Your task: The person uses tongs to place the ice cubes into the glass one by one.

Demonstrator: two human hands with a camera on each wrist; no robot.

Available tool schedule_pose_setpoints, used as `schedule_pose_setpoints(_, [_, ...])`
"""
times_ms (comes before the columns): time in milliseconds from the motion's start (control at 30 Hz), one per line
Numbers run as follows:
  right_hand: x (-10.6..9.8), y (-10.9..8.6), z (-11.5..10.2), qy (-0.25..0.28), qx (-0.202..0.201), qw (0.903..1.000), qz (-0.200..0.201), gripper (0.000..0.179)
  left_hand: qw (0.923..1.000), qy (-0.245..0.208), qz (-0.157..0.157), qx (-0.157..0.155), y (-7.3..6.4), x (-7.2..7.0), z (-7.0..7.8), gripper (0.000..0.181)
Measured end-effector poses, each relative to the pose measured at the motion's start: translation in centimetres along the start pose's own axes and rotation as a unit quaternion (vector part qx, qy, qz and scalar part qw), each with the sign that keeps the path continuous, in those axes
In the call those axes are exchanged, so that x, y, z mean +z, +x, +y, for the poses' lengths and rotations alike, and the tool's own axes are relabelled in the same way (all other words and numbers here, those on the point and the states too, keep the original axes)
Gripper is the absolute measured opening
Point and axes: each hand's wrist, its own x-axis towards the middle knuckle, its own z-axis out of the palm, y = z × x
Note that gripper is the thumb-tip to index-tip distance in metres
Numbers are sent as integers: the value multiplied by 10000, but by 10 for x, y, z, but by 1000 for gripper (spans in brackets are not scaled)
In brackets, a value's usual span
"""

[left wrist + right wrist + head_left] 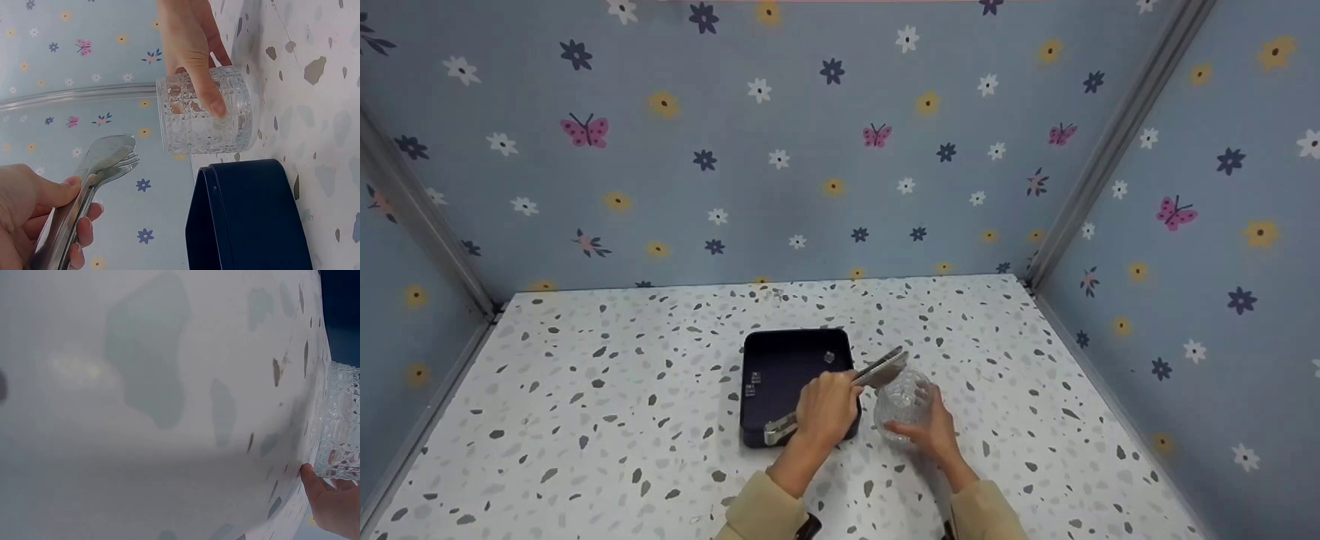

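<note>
One cut-glass tumbler [901, 401] stands upright just right of a dark blue tray. The right hand [936, 431] grasps it, thumb and fingers curved around its side, probably to keep it from tipping. Left of it, the left hand [826, 405] grips metal serving tongs [104, 153] around the arms (one end spoon-like, the other forked), likely for easy squeezing. The tips point far right, higher than the tumbler's mouth; whether they pinch anything, I cannot tell. Beneath the left hand lies the rectangular tray [787, 379], whose raised walls seem meant to contain its small clear cubes: one cube [829, 358] at the far right, two cubes [756, 377] by the left wall. All rests on a speckled tabletop [607, 427], enclosed by floral-and-butterfly panels [795, 191].
</note>
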Motion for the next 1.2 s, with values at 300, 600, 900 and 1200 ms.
schedule_pose_setpoints(300, [0,0,-1,-69,82,9999,-53,93,9999,106,-46,96,4,3,7,10])
schedule_pose_setpoints(600, [1,0,0,-8,94,10000,-14,93,9998,-3,45,170,4,5,9,13])
schedule_pose_setpoints(900, [1,0,0,35,124,9999,17,94,9999,-32,81,67,3,6,7,22])
schedule_pose_setpoints(1200, [0,0,-1,25,148,9999,-22,94,9999,-104,84,-109,2,4,3,27])
